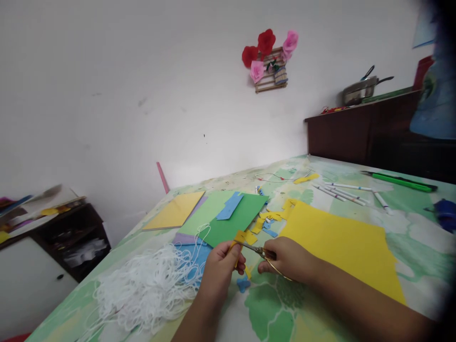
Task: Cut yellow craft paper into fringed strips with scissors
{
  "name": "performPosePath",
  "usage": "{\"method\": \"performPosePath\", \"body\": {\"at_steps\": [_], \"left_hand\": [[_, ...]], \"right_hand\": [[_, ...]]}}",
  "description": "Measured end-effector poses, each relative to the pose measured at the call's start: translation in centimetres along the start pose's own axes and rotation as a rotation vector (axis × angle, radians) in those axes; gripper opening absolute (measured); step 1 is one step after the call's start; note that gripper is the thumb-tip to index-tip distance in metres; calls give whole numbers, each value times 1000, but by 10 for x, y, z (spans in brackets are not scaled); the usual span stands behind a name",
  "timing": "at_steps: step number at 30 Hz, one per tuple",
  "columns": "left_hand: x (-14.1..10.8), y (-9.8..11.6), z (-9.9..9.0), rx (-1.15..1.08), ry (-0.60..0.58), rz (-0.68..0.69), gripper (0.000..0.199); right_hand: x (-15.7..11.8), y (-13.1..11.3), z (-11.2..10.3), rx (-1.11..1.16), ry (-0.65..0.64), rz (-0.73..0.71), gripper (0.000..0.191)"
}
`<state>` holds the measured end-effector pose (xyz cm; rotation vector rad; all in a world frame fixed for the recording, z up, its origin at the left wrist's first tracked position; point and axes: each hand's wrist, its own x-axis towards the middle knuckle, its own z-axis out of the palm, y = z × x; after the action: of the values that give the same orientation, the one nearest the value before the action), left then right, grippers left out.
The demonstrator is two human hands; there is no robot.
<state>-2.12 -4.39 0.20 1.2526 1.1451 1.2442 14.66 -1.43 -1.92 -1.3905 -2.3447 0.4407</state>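
Note:
My left hand [223, 266] pinches a small yellow piece [240, 235] between thumb and fingers. Gold-handled scissors [261, 251] are in my right hand [287, 260], their blades reaching left to the yellow piece. Just below my hands lies a small blue cutout [243, 285]. Yellow scraps [273, 215] and blue bits are scattered beyond the scissors. A large yellow sheet [331, 237] lies to the right, partly behind my right forearm. Green sheets [233, 223] with a blue strip [230, 206] on top are beyond my left hand.
A heap of white cord [142, 289] spreads at the left, near a yellow-orange sheet [174, 210]. Markers [340, 192], a green cutter [401, 181] and a dark blue object [445, 214] lie at the right. A wall and a dark cabinet [342, 135] stand behind the table.

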Motion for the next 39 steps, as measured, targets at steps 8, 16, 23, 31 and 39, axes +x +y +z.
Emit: {"method": "performPosePath", "body": {"at_steps": [8, 16, 23, 31, 39], "left_hand": [[1, -1, 1, -21, 9, -1, 21], [1, -1, 2, -32, -14, -15, 16], [1, -1, 0, -32, -2, -26, 15], [1, 2, -1, 0, 24, -42, 17], [3, -3, 0, 42, -42, -65, 16]], "right_hand": [[1, 0, 3, 17, -12, 18, 39], [2, 1, 3, 17, 11, 21, 38], [0, -2, -2, -2, -33, 20, 36], [-1, -4, -4, -5, -50, 21, 35], [-2, -2, -2, -24, -58, -6, 37]]}}
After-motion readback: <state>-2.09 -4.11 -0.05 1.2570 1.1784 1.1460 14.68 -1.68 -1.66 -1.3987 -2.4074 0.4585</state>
